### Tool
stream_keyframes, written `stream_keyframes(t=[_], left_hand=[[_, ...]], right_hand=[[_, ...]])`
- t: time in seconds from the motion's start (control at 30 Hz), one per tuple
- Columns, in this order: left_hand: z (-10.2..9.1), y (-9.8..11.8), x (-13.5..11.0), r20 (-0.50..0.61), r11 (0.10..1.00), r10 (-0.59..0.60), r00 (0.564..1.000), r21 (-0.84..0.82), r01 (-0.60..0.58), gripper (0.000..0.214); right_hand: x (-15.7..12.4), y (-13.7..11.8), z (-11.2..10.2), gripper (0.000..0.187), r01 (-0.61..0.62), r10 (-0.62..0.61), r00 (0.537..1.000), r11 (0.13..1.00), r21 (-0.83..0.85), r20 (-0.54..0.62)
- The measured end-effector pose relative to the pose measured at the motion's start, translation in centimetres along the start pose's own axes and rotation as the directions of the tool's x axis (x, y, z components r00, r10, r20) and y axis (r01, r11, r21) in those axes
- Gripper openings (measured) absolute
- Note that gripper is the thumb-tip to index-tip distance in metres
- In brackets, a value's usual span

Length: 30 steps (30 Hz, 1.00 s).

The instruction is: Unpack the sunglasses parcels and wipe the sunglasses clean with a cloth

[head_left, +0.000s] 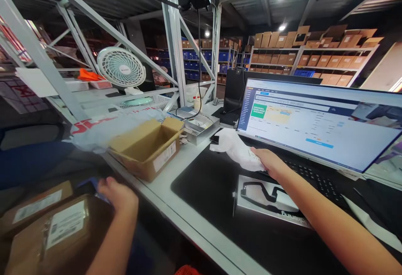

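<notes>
My right hand [265, 160] is closed on a crumpled white plastic bag [235, 147], held over the black desk mat [201, 191] in front of the monitor. Below that wrist lies a flat silver-grey box [270, 204] printed with a black frame-like shape; my forearm covers its right end. Low on the left, my left hand [117, 193] is beside the bench edge, near a blue edge [91, 183] and taped cardboard parcels [65, 224] with white labels. Motion smears its fingers, so its grip is unclear. An open cardboard box [147, 149] stands on the bench between my hands.
A monitor [314, 124] and keyboard [314, 178] stand at the right. Behind the open box are a clear plastic bag [106, 128] with red print, a metal tray [201, 128] and a fan [122, 69]. A grey metal post [174, 36] rises behind the bench.
</notes>
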<state>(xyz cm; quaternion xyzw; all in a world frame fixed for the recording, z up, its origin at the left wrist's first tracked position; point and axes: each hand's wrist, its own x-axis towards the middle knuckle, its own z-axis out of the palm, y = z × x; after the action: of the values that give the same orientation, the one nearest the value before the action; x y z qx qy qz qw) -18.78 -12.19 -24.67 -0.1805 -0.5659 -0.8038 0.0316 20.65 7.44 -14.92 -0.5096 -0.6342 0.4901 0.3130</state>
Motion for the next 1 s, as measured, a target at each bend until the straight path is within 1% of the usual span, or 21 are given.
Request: stream_keyframes(t=[0.03,0.07,0.1,0.13,0.17,0.23,0.27,0.3,0.37,0.4,0.43,0.53,0.57,0.63,0.7,0.73,0.8,0.87,0.9,0.97,1.0], left_hand=[[-0.7,-0.2,-1.4,-0.107,0.994,0.1,0.989,0.045,-0.096,0.064],[-1.3,-0.4,-3.1,-0.181,0.978,0.204,0.962,0.089,-0.19,0.073],[-1.7,-0.4,-4.8,-0.203,0.939,0.337,0.919,0.14,-0.313,0.074],[-1.8,-0.4,-6.7,-0.143,0.824,0.56,0.816,0.195,-0.531,0.068],[-1.6,0.0,-8.5,-0.009,0.717,0.69,0.724,0.151,-0.681,0.059],[0.2,1.4,-11.9,0.301,0.711,0.66,0.689,0.047,-0.702,0.037],[1.7,2.4,-13.2,0.568,0.783,0.522,0.636,-0.024,-0.622,0.038],[3.5,3.6,-14.2,0.71,0.863,0.392,0.585,-0.063,-0.501,0.044],[7.6,5.7,-15.5,0.841,0.987,0.15,0.52,-0.095,-0.131,0.065],[9.6,6.7,-15.8,0.853,0.99,0.079,0.516,-0.127,0.059,0.068],[11.4,7.5,-15.9,0.877,0.973,-0.003,0.481,-0.108,0.202,0.065],[15.0,8.9,-16.4,0.89,0.953,-0.026,0.455,-0.115,0.28,0.055],[15.6,9.2,-16.6,0.883,0.951,-0.024,0.469,-0.125,0.284,0.055],[16.5,9.3,-17.1,0.853,0.94,-0.057,0.518,-0.129,0.316,0.057],[17.1,9.1,-17.5,0.822,0.927,-0.111,0.558,-0.116,0.356,0.061],[17.3,9.0,-17.7,0.815,0.92,-0.135,0.563,-0.108,0.376,0.063],[17.8,8.9,-18.0,0.828,0.908,-0.156,0.539,-0.095,0.408,0.063],[18.1,8.9,-18.1,0.843,0.897,-0.168,0.51,-0.083,0.434,0.061],[18.2,9.0,-18.1,0.848,0.894,-0.173,0.501,-0.079,0.441,0.06],[18.1,9.0,-17.8,0.85,0.89,-0.178,0.496,-0.076,0.449,0.06],[18.0,9.0,-17.5,0.848,0.888,-0.181,0.497,-0.075,0.453,0.061]], right_hand=[[0.1,0.1,0.1,0.045,-0.016,0.015,1.0,0.999,0.041,0.021],[0.1,0.2,0.1,0.046,-0.03,0.027,0.999,0.997,0.074,0.04],[0.1,0.2,0.1,0.047,-0.041,0.035,0.998,0.994,0.101,0.058],[0.0,0.1,0.1,0.048,-0.047,0.038,0.996,0.991,0.122,0.077],[-0.1,0.1,0.2,0.049,-0.049,0.036,0.995,0.989,0.138,0.096],[-0.6,-0.1,0.4,0.05,-0.04,0.018,0.99,0.987,0.158,0.137],[-1.0,-0.2,0.5,0.05,-0.033,0.008,0.987,0.986,0.161,0.158],[-1.3,-0.3,0.7,0.051,-0.027,-0.002,0.984,0.987,0.161,0.177],[-2.2,-0.3,1.2,0.053,-0.02,-0.013,0.977,0.988,0.151,0.213],[-2.7,-0.4,1.4,0.054,-0.018,-0.015,0.973,0.99,0.139,0.23],[-3.2,-0.4,1.4,0.054,-0.017,-0.013,0.969,0.993,0.119,0.246],[-4.8,-0.8,0.5,0.049,0.002,-0.011,0.96,0.999,0.035,0.28],[-5.4,-1.0,-0.1,0.048,0.018,-0.02,0.965,1.0,0.011,0.263],[-6.4,-1.4,-1.5,0.049,0.098,-0.096,0.972,0.995,0.002,0.213],[-7.3,-1.7,-2.7,0.053,0.231,-0.23,0.946,0.973,0.021,0.227],[-7.7,-1.8,-3.0,0.053,0.292,-0.287,0.924,0.956,0.017,0.254],[-8.1,-1.7,-2.9,0.06,0.368,-0.344,0.9,0.929,-0.045,0.267],[-8.0,-1.3,-2.3,0.066,0.364,-0.332,0.921,0.919,-0.148,0.204],[-7.8,-1.0,-2.0,0.059,0.346,-0.317,0.931,0.924,-0.161,0.181],[-7.3,-0.6,-1.5,0.041,0.29,-0.273,0.937,0.956,-0.049,0.22],[-7.1,-0.4,-1.4,0.039,0.244,-0.251,0.933,0.968,0.061,0.258]])
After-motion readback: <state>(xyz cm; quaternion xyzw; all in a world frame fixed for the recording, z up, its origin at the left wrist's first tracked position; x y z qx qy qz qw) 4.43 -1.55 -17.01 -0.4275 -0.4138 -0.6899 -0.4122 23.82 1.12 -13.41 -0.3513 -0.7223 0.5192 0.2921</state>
